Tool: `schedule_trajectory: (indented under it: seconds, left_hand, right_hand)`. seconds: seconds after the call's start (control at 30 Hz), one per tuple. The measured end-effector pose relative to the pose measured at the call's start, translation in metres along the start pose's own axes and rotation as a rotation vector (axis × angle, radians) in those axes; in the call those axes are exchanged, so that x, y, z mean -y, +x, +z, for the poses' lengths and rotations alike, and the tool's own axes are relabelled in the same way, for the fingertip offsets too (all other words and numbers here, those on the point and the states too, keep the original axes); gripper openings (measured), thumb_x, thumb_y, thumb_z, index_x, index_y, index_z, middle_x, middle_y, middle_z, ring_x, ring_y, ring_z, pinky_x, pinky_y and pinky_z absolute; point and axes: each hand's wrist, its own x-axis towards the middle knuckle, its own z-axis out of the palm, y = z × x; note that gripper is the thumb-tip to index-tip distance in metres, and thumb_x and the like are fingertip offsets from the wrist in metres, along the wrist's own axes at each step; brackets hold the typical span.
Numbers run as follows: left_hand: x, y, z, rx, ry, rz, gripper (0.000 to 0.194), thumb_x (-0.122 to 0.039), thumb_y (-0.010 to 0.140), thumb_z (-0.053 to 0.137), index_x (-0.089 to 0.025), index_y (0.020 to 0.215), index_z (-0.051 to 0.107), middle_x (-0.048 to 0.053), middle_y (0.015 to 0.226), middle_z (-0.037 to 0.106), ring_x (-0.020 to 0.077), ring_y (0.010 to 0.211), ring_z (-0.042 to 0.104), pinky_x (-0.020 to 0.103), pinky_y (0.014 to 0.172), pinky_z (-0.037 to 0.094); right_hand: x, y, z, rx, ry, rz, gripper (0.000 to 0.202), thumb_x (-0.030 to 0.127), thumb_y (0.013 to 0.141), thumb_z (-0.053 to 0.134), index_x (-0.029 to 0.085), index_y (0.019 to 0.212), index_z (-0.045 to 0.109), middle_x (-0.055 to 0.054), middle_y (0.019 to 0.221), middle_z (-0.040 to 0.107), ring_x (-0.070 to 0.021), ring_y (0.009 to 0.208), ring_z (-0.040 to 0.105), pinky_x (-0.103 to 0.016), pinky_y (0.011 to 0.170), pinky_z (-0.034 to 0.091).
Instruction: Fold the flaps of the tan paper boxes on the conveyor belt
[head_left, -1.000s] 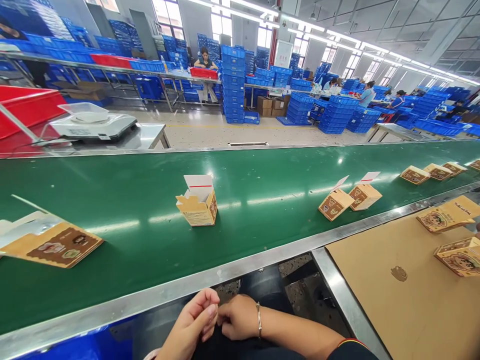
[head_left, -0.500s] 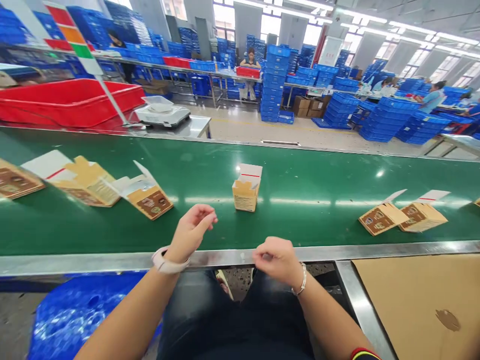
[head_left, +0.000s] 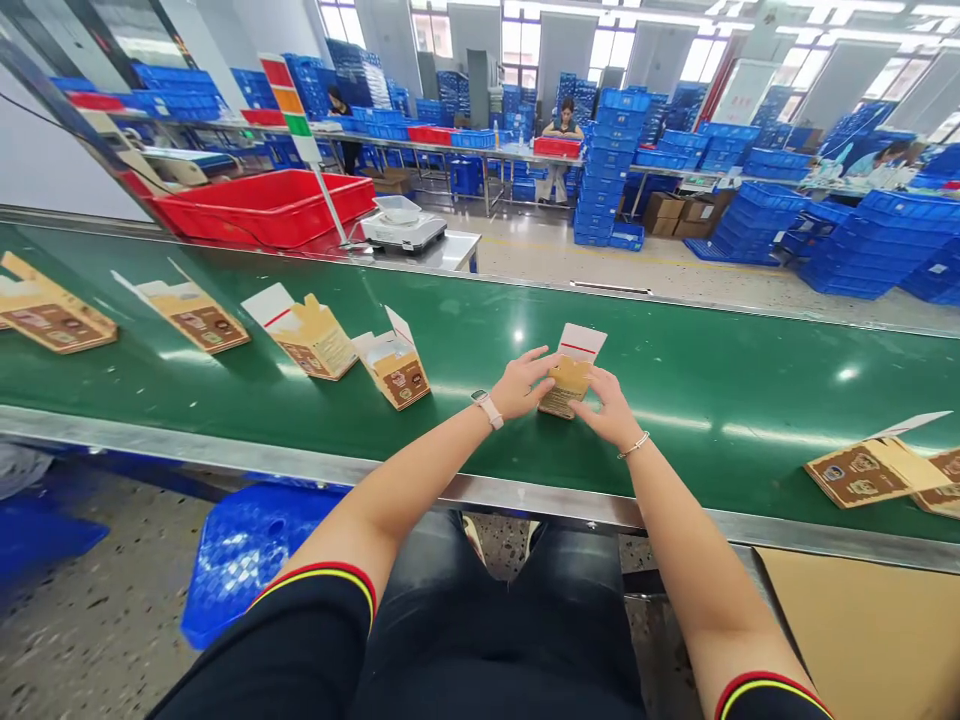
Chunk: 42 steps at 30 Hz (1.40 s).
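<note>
An open-topped tan and brown carton (head_left: 567, 384) stands upright on the green conveyor belt (head_left: 480, 330), its white flap with a red line raised at the back. At the carton's left side is my left hand (head_left: 523, 385), fingers spread. My right hand (head_left: 611, 408) is at its right side, thumb and fingers apart. Both hands are at the carton's sides; whether the fingertips press on it is hard to tell. Another open carton (head_left: 405, 378) stands to the left, beside a tilted one (head_left: 319, 340).
More open cartons (head_left: 862, 468) lie at the far right, others at the far left. The belt's metal edge (head_left: 540, 500) runs before my legs. Beyond the belt are a red bin (head_left: 277, 215) and a scale (head_left: 405, 230). A blue stool (head_left: 247, 550) and cardboard (head_left: 855, 630) are nearby.
Both my hands have moved forward over the belt to the sides of the single carton, and their fingers have opened. The view has shifted left, showing more cartons there.
</note>
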Motion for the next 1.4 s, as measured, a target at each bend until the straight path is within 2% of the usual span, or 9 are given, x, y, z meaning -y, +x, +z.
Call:
schedule_trajectory:
  seconds: [0.23, 0.37, 0.43, 0.6, 0.73, 0.87, 1.0, 1.13, 1.4]
  left_hand:
    - [-0.024, 0.029, 0.015, 0.021, 0.025, -0.2, 0.033, -0.027, 0.092, 0.039, -0.017, 0.079, 0.067, 0.008, 0.1, 0.07, 0.0263, 0.116, 0.053, 0.045, 0.098, 0.037]
    - [-0.04, 0.042, 0.032, -0.194, -0.256, -0.471, 0.009, -0.023, 0.083, 0.055, -0.015, 0.079, 0.058, 0.008, 0.094, 0.065, 0.0196, 0.093, 0.06, 0.033, 0.086, 0.045]
    - [-0.046, 0.046, 0.038, -0.304, -0.477, -0.649, 0.025, -0.015, 0.075, 0.063, -0.016, 0.099, 0.053, 0.009, 0.107, 0.06, 0.0171, 0.094, 0.059, 0.03, 0.085, 0.046]
    - [-0.051, 0.057, 0.044, -0.126, -0.853, -0.903, 0.032, -0.009, 0.071, 0.067, -0.014, 0.098, 0.05, 0.009, 0.091, 0.063, 0.0199, 0.083, 0.063, 0.034, 0.077, 0.05]
    - [-0.052, 0.061, 0.049, -0.101, -0.917, -0.872, 0.034, -0.011, 0.072, 0.067, -0.013, 0.102, 0.051, 0.012, 0.096, 0.064, 0.0228, 0.09, 0.064, 0.035, 0.08, 0.051]
    - [-0.056, 0.038, 0.063, -0.238, -0.857, -0.691, 0.073, -0.027, 0.066, 0.078, -0.016, 0.127, 0.039, 0.018, 0.13, 0.05, 0.0272, 0.117, 0.054, 0.041, 0.098, 0.045]
    - [-0.062, 0.007, 0.08, -0.253, -0.626, -0.496, 0.11, -0.023, 0.03, 0.092, -0.016, 0.127, 0.041, 0.018, 0.132, 0.047, 0.0353, 0.127, 0.044, 0.051, 0.111, 0.031]
    - [-0.06, 0.005, 0.075, -0.264, -0.85, -0.496, 0.088, -0.027, 0.04, 0.088, -0.018, 0.116, 0.044, 0.012, 0.118, 0.059, 0.0302, 0.112, 0.057, 0.049, 0.099, 0.045]
    - [-0.05, 0.005, 0.048, -0.297, -1.396, -0.641, 0.068, -0.043, 0.053, 0.074, -0.022, 0.111, 0.044, 0.003, 0.094, 0.064, 0.0213, 0.073, 0.065, 0.036, 0.059, 0.055]
  right_hand:
    - [-0.01, 0.014, 0.015, -0.196, 0.182, 0.329, 0.036, 0.054, 0.076, 0.057, 0.021, 0.063, 0.063, -0.008, 0.085, 0.068, -0.0259, 0.093, 0.06, -0.046, 0.091, 0.047]
    - [-0.009, 0.017, 0.022, -0.469, 0.376, 0.629, 0.032, 0.043, 0.072, 0.064, 0.018, 0.091, 0.06, -0.01, 0.106, 0.062, -0.0216, 0.092, 0.061, -0.035, 0.079, 0.052]
    - [-0.009, 0.018, 0.02, -0.553, 0.528, 0.839, 0.044, 0.03, 0.065, 0.07, 0.019, 0.104, 0.054, -0.011, 0.116, 0.057, -0.0198, 0.094, 0.061, -0.029, 0.073, 0.054]
    - [-0.009, 0.026, 0.003, -0.399, 0.67, 1.019, 0.035, 0.01, 0.061, 0.066, 0.017, 0.094, 0.055, -0.008, 0.09, 0.065, -0.0191, 0.071, 0.063, -0.029, 0.056, 0.053]
    - [-0.005, 0.027, -0.009, -0.329, 0.759, 1.023, 0.019, 0.009, 0.063, 0.064, 0.017, 0.08, 0.058, -0.004, 0.076, 0.066, -0.019, 0.067, 0.064, -0.029, 0.059, 0.053]
    - [-0.002, 0.011, -0.01, -0.329, 0.88, 0.93, 0.022, 0.039, 0.08, 0.058, 0.019, 0.087, 0.063, -0.004, 0.086, 0.07, -0.0201, 0.082, 0.067, -0.03, 0.07, 0.054]
    - [0.003, -0.004, 0.0, -0.621, 0.917, 0.897, 0.05, 0.066, 0.079, 0.05, 0.018, 0.084, 0.063, -0.005, 0.079, 0.07, -0.0207, 0.074, 0.066, -0.03, 0.062, 0.052]
    - [0.008, -0.001, -0.001, -0.724, 0.792, 0.815, 0.061, 0.077, 0.075, 0.045, 0.018, 0.071, 0.061, -0.004, 0.062, 0.064, -0.0164, 0.054, 0.059, -0.027, 0.048, 0.044]
    - [0.0, 0.016, -0.004, -0.465, 0.814, 0.604, 0.05, 0.065, 0.059, 0.073, 0.02, 0.077, 0.062, 0.001, 0.069, 0.062, -0.0142, 0.058, 0.056, -0.027, 0.053, 0.045]
